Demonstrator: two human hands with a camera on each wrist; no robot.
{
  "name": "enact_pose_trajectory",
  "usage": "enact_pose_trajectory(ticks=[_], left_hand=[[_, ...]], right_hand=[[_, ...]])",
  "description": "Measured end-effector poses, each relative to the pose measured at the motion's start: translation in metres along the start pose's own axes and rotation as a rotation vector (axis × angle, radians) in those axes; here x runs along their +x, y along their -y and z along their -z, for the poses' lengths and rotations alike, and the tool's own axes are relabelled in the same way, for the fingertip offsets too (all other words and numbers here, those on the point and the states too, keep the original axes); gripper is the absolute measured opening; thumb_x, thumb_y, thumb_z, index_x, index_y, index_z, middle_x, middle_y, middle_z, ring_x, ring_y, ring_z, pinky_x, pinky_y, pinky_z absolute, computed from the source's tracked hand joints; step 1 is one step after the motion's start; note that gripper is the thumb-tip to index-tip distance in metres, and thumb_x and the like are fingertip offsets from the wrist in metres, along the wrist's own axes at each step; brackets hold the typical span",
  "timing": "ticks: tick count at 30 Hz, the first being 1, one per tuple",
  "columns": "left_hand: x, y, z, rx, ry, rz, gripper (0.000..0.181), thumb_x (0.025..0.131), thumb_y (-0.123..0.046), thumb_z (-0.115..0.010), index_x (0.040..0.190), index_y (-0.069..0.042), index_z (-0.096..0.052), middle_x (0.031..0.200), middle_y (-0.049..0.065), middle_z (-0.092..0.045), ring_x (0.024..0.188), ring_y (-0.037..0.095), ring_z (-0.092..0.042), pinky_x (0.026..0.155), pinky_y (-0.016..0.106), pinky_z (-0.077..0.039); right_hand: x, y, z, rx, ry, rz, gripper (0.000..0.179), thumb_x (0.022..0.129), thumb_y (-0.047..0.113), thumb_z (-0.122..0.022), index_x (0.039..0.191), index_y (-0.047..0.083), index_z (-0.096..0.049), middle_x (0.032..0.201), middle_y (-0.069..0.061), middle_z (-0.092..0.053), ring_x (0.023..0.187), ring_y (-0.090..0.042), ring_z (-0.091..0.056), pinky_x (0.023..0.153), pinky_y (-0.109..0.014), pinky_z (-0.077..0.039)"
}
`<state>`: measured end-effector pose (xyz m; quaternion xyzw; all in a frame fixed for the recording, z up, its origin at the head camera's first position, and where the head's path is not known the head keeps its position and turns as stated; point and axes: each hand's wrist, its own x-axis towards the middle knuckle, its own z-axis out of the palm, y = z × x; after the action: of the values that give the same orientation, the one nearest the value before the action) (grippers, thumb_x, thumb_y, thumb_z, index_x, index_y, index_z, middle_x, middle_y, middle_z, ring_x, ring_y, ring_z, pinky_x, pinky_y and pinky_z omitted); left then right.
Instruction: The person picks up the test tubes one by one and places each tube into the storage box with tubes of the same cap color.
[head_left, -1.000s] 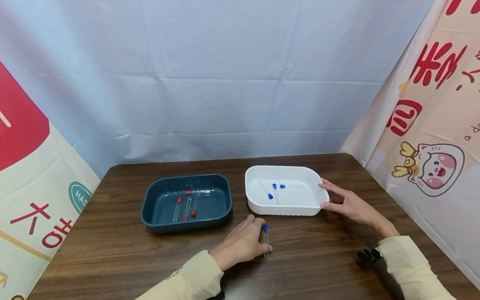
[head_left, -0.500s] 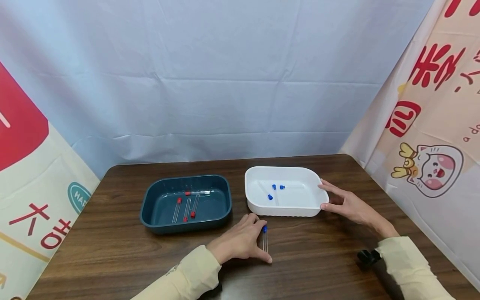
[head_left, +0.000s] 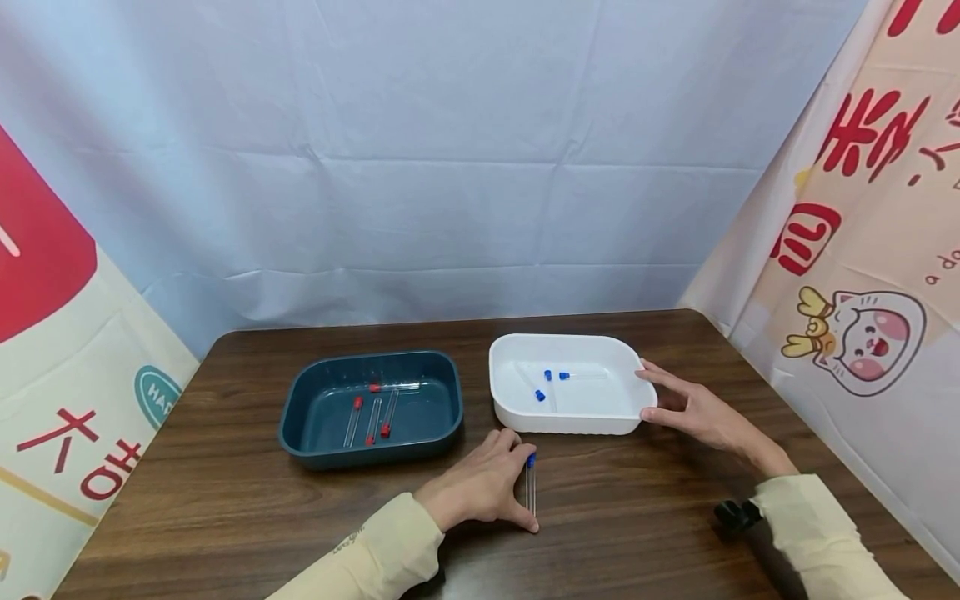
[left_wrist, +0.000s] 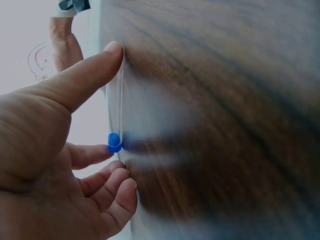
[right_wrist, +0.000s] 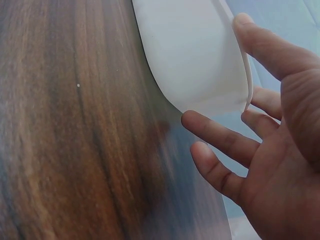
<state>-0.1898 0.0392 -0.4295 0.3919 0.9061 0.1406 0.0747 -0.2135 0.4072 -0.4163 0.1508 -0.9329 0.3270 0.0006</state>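
My left hand (head_left: 487,479) reaches over a clear test tube (head_left: 531,492) with a blue cap (left_wrist: 114,143), on the brown table. Its thumb is at the tube's uncapped end and a fingertip is at the cap, so the hand spans it lengthwise. At the right end of a white tray (head_left: 570,423), my right hand (head_left: 701,410) holds the wall, thumb and fingers set around the corner. Three blue-capped tubes lie inside that tray. In the right wrist view, fingertips meet the tray's (right_wrist: 195,55) lower edge and rim.
A dark teal tray (head_left: 307,450) with several red-capped tubes (head_left: 375,417) stands to the left of the white one. Behind the wooden table (head_left: 225,500) hangs a pale cloth (head_left: 450,208), and printed cloths flank both sides.
My left thumb has slid toward me along the tube, down to its uncapped end, widening the span of the hand. My right hand stays at the white tray.
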Motion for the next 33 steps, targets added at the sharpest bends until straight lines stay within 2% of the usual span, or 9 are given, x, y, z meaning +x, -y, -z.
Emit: enact_pose_trajectory(ticks=[5,10,16,21,26,28,33], left_hand=[[0.0,0.001,-0.002,0.001,-0.008,-0.001,0.09,0.06,-0.06,-0.079,0.131,-0.012,-0.05,0.113,-0.003,-0.042,0.1,0.012,-0.039,0.086,0.023,-0.04],[0.0,0.001,-0.003,0.008,-0.022,-0.013,0.088,0.06,-0.06,-0.078,0.128,-0.011,-0.051,0.113,-0.003,-0.043,0.1,0.012,-0.04,0.086,0.023,-0.04],[0.001,0.0,-0.004,0.025,-0.031,-0.038,0.085,0.061,-0.06,-0.078,0.126,-0.01,-0.053,0.113,-0.003,-0.044,0.101,0.012,-0.04,0.088,0.023,-0.04],[0.001,-0.002,-0.003,0.004,-0.022,-0.055,0.083,0.063,-0.061,-0.076,0.125,-0.01,-0.052,0.113,-0.005,-0.044,0.101,0.011,-0.04,0.088,0.022,-0.039],[0.001,-0.005,-0.003,-0.02,-0.03,-0.085,0.083,0.065,-0.062,-0.074,0.126,-0.009,-0.051,0.114,-0.004,-0.045,0.101,0.01,-0.041,0.089,0.022,-0.039],[0.002,-0.007,-0.003,-0.027,-0.029,-0.088,0.084,0.066,-0.063,-0.072,0.127,-0.01,-0.05,0.114,-0.005,-0.044,0.101,0.009,-0.041,0.09,0.022,-0.039],[0.003,-0.011,0.0,-0.038,-0.044,-0.103,0.087,0.067,-0.068,-0.068,0.129,-0.01,-0.048,0.115,-0.006,-0.044,0.1,0.008,-0.04,0.09,0.021,-0.039]], right_hand=[[0.0,-0.002,-0.001,0.024,0.007,-0.006,0.067,0.084,0.03,-0.07,0.143,0.021,-0.038,0.152,-0.003,-0.021,0.135,-0.032,-0.025,0.095,-0.055,-0.031],[0.0,-0.003,-0.001,0.043,0.008,-0.011,0.068,0.084,0.029,-0.07,0.143,0.02,-0.038,0.152,-0.003,-0.02,0.135,-0.034,-0.023,0.096,-0.059,-0.029],[0.0,-0.002,-0.001,0.019,0.009,-0.015,0.067,0.084,0.031,-0.069,0.143,0.022,-0.038,0.152,0.0,-0.021,0.134,-0.031,-0.026,0.095,-0.053,-0.033],[-0.001,-0.001,-0.001,0.009,0.008,-0.013,0.067,0.085,0.032,-0.069,0.143,0.022,-0.038,0.152,-0.001,-0.021,0.134,-0.03,-0.026,0.094,-0.051,-0.035],[-0.001,-0.001,-0.001,-0.006,0.001,-0.008,0.066,0.085,0.034,-0.068,0.143,0.021,-0.039,0.152,0.0,-0.022,0.132,-0.029,-0.029,0.092,-0.029,-0.04],[0.0,-0.002,-0.001,-0.001,0.0,-0.003,0.066,0.085,0.033,-0.069,0.143,0.02,-0.039,0.152,0.0,-0.022,0.132,-0.028,-0.029,0.09,-0.019,-0.038],[0.0,-0.003,-0.001,0.006,0.001,0.004,0.066,0.085,0.031,-0.069,0.143,0.02,-0.039,0.152,-0.001,-0.022,0.133,-0.03,-0.028,0.09,-0.017,-0.037]])
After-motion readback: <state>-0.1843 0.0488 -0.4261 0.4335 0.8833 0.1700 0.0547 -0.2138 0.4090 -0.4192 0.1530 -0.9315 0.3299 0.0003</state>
